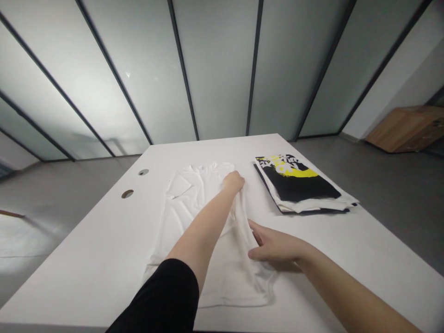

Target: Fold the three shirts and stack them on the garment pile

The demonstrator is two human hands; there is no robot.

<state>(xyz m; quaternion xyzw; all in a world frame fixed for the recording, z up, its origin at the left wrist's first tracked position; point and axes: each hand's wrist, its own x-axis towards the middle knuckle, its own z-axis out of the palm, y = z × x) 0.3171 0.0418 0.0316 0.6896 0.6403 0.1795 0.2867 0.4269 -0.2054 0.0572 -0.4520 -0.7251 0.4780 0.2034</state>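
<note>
A white T-shirt lies on the white table, its collar toward the far side and its hem near me. One short sleeve shows at the upper left; soft creases run down the body. My left hand reaches across the shirt, its fingers closed on the cloth near the right shoulder. Lower down, my right hand grips the shirt's right side edge, thumb on the near side and fingers partly hidden by the fabric. The cloth between both hands is slightly raised.
A stack of folded shirts, topped by a black one with yellow and white print, sits at the table's right. Two round holes pierce the white table at left. Frosted glass panels stand behind; a wooden cabinet is far right.
</note>
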